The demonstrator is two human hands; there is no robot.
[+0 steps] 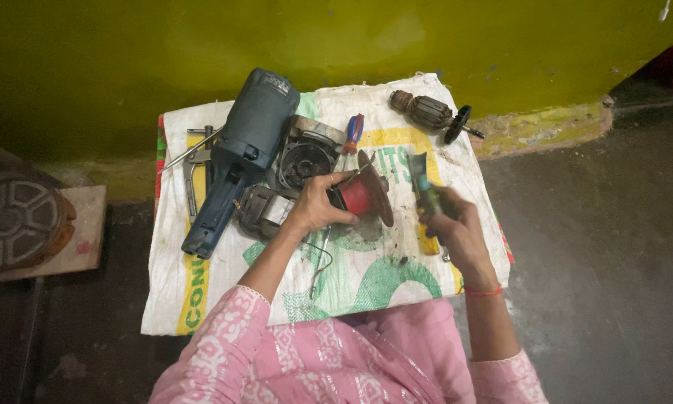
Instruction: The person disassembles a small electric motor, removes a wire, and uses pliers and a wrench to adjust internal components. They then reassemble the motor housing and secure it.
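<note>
Head view: I note the left hand (318, 206) closed around a red motor part with a dark disc (368, 193), held just above the printed sack cloth (366, 280). I see the right hand (456, 228) gripping a green-handled tool (424, 191) beside it. Blue power-tool housing (239, 153), armature (428, 112) and red-blue screwdriver (353, 133) lie on the cloth.

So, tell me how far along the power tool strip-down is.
Done: the blue tool body lies opened on the woven sack, with the armature, a round housing and a motor part laid out separately.
In hand: the left hand grips a red part with a dark disc; the right hand holds a green-handled tool.
Left: nothing looks reassembled; every part lies loose.
</note>
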